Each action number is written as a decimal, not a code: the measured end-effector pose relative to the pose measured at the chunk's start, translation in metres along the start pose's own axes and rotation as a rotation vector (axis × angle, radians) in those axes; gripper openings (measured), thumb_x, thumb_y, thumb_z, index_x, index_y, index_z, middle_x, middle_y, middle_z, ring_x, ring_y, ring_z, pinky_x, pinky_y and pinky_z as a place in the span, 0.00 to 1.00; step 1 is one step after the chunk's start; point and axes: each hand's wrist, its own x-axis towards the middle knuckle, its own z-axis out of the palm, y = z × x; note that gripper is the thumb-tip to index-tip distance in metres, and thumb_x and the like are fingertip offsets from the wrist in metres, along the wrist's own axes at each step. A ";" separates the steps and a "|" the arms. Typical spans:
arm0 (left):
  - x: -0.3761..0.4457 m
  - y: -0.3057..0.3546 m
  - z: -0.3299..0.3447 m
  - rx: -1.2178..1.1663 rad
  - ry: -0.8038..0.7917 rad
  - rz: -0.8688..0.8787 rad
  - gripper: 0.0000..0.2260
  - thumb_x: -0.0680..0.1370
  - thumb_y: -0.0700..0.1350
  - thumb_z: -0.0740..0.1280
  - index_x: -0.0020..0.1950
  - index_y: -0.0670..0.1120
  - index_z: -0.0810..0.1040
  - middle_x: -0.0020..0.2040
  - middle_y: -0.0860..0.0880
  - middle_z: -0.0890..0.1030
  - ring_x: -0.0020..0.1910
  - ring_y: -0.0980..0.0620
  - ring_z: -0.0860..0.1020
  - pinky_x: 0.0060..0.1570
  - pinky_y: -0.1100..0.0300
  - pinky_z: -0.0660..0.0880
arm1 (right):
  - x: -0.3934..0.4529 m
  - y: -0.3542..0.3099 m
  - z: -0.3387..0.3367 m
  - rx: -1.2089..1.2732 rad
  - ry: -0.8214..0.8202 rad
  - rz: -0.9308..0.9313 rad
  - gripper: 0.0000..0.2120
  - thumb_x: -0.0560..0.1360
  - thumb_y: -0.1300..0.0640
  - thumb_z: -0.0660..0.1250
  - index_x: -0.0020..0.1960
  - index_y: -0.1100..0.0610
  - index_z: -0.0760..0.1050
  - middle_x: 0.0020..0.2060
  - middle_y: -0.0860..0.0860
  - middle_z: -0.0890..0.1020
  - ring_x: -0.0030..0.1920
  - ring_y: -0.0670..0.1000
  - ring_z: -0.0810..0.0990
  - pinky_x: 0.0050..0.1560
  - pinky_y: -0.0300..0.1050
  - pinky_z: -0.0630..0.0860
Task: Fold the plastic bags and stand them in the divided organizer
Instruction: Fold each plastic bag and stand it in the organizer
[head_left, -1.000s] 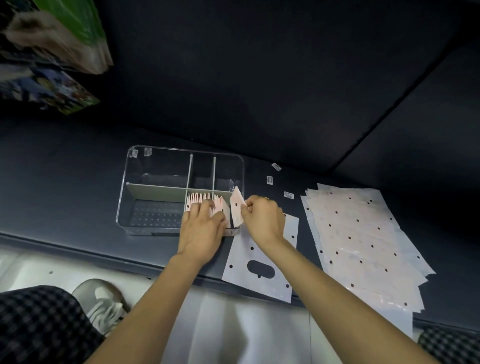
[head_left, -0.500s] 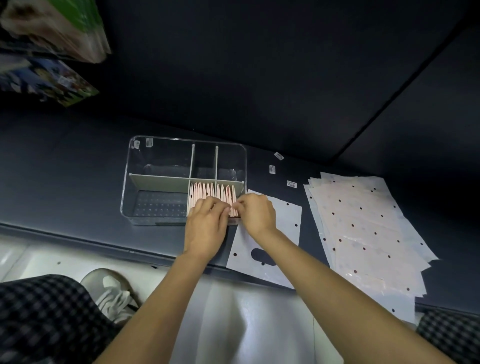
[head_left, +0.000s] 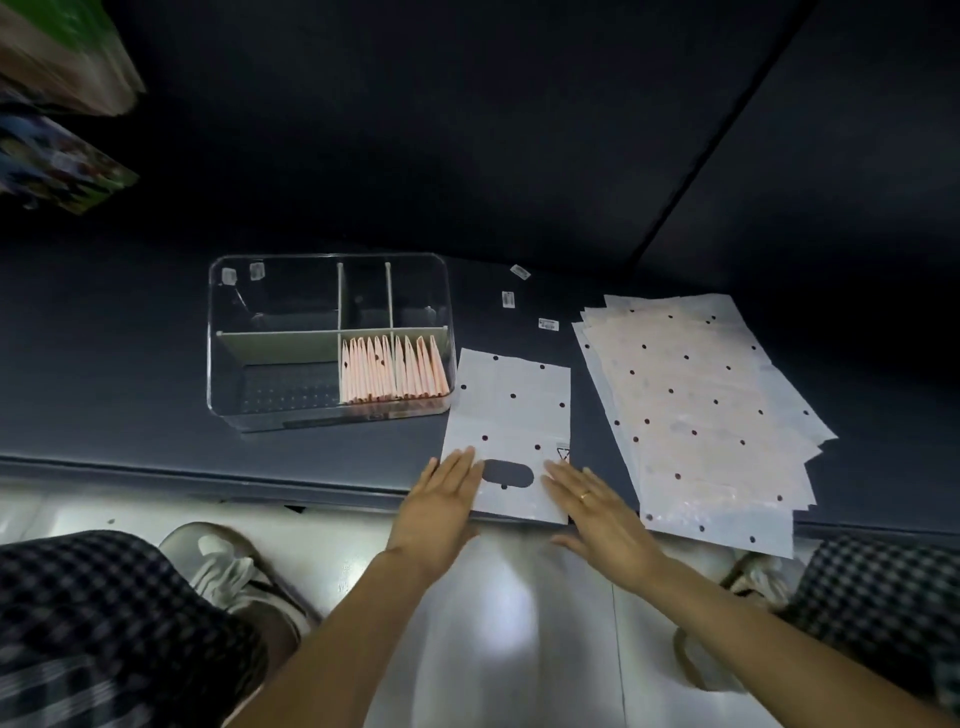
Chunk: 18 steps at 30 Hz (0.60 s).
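Note:
A clear divided organizer sits on the dark bench. Several folded pink bags stand in a row in its near right compartment; the other compartments hold nothing. A flat white dotted plastic bag with a handle cut-out lies just right of the organizer, its near end at the bench edge. My left hand lies flat on the bag's near left corner, fingers straight. My right hand, wearing a ring, lies flat on its near right corner. A stack of flat dotted bags lies further right.
Three small stickers lie on the bench behind the flat bag. Colourful packages hang at the upper left. Below the bench edge are my checked trouser legs and grey shoes on a pale floor.
Both hands left the organizer, where they pressed a folded bag into the row, and moved back and down onto the near end of the flat bag.

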 end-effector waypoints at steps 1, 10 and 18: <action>-0.002 0.003 0.000 -0.003 0.048 0.016 0.30 0.79 0.49 0.62 0.77 0.46 0.51 0.78 0.50 0.50 0.76 0.51 0.50 0.74 0.57 0.43 | -0.004 0.003 0.002 -0.043 0.076 -0.036 0.33 0.64 0.50 0.78 0.65 0.60 0.75 0.66 0.55 0.74 0.65 0.54 0.75 0.65 0.54 0.70; -0.003 0.025 -0.020 -0.331 0.244 0.026 0.07 0.80 0.45 0.62 0.51 0.50 0.80 0.46 0.53 0.83 0.45 0.49 0.80 0.41 0.59 0.73 | -0.009 0.031 -0.034 0.441 0.084 0.119 0.08 0.78 0.57 0.65 0.40 0.50 0.77 0.35 0.42 0.80 0.38 0.45 0.77 0.43 0.42 0.74; 0.028 0.032 -0.058 -0.324 0.750 0.013 0.14 0.77 0.42 0.64 0.63 0.44 0.76 0.63 0.47 0.76 0.62 0.49 0.72 0.63 0.55 0.67 | 0.052 0.063 -0.063 0.840 0.209 0.447 0.02 0.77 0.57 0.65 0.46 0.56 0.74 0.32 0.50 0.76 0.38 0.49 0.72 0.42 0.42 0.66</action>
